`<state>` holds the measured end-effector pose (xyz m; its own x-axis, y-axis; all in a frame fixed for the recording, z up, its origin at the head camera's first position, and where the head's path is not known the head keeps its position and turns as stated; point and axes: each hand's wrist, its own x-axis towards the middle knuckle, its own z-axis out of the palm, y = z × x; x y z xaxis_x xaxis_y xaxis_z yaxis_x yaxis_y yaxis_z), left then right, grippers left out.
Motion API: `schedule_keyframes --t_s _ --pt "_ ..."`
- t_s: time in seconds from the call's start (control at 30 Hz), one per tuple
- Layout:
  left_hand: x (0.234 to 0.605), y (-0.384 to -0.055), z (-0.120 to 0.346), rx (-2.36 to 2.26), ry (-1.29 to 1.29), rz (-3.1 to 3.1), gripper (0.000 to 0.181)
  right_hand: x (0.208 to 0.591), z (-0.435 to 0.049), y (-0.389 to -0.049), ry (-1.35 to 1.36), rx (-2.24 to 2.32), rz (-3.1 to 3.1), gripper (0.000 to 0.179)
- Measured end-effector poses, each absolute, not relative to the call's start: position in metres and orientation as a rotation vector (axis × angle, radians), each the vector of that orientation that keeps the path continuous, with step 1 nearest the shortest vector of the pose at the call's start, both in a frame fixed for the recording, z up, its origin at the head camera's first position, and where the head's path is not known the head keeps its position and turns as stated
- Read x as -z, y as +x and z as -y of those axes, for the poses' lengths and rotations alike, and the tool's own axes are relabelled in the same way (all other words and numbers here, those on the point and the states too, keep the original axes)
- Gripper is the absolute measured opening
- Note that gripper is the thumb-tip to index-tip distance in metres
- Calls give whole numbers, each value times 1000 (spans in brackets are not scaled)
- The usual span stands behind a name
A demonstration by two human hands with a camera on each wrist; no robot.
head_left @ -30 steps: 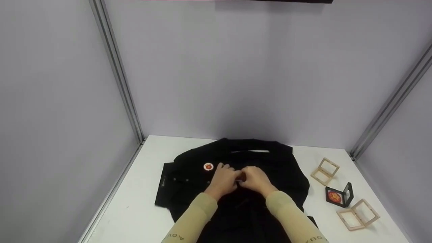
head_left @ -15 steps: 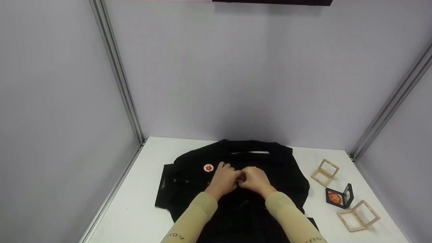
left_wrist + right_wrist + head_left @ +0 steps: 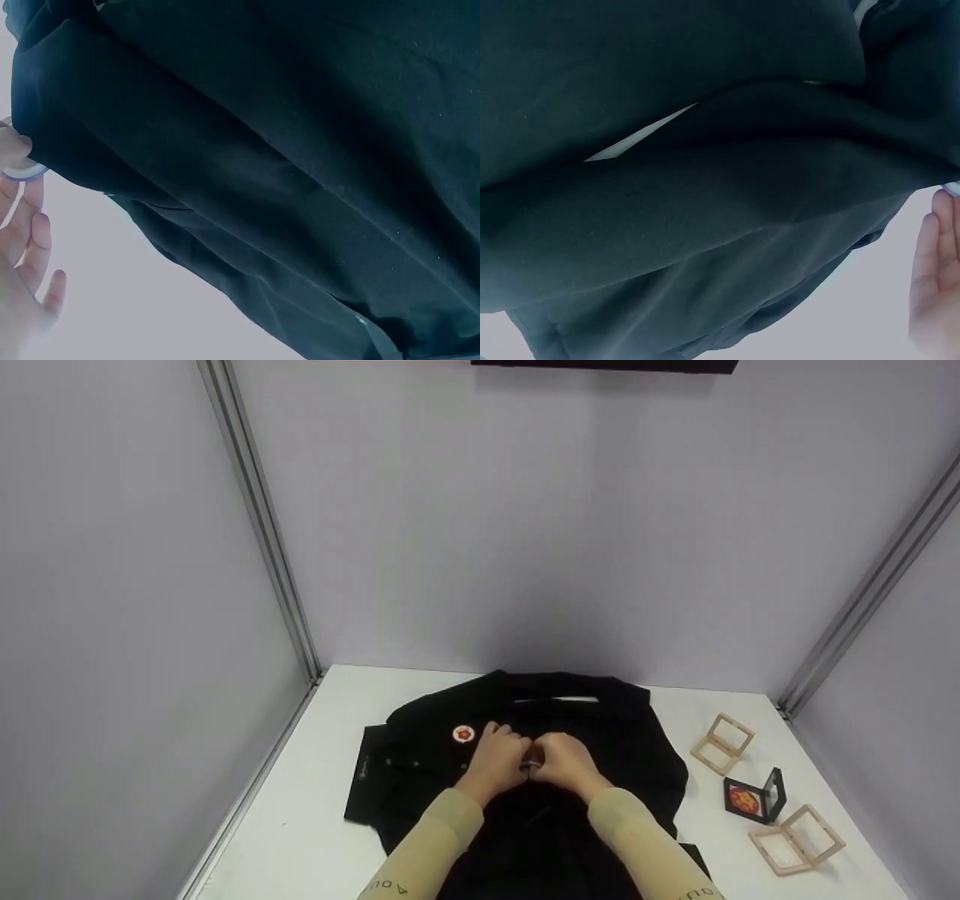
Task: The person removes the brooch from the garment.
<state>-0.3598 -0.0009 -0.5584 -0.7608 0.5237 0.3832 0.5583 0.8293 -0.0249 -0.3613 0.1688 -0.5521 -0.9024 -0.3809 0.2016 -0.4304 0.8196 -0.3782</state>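
Note:
A black garment [image 3: 525,840] with small pale buttons lies spread on the table. My left hand [image 3: 495,756] and right hand [image 3: 568,761] meet over its middle, fingertips close together. Between them is a small round badge [image 3: 534,763], mostly hidden by the fingers. In the left wrist view my left thumb and fingers pinch the pale-rimmed badge [image 3: 26,172] against the cloth edge. The right wrist view catches my right fingers [image 3: 945,240] at the border, beside a bit of pale rim. A white round badge with a red flower [image 3: 463,733] sits on the garment to the left.
On the right of the white table [image 3: 300,840] stand a raised-lid wooden frame box [image 3: 721,742], a black box [image 3: 754,797] holding a red-and-yellow round badge, and another wooden frame box [image 3: 796,840]. Grey walls [image 3: 555,547] enclose the back and sides.
The hands stay over the same spot on the garment. My right hand has shifted very slightly, and the badge's rim between the fingers has tilted a little. The boxes have not moved.

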Motion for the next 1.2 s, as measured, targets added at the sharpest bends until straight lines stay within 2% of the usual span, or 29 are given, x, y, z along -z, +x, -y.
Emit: schedule_keyframes --t_s 0.17,0.5,0.73,1.2 --pt "561 -361 2 188 -798 2609 29 552 -167 -359 677 -616 2835 15" --pt "563 -361 4 169 -807 2614 22 546 -166 -359 698 -579 2833 13" --pt "564 -359 4 179 -820 2597 27 550 -167 -357 711 -553 2846 14" --pt "566 -361 7 256 -798 2670 15 548 -168 -357 711 -529 2848 11"
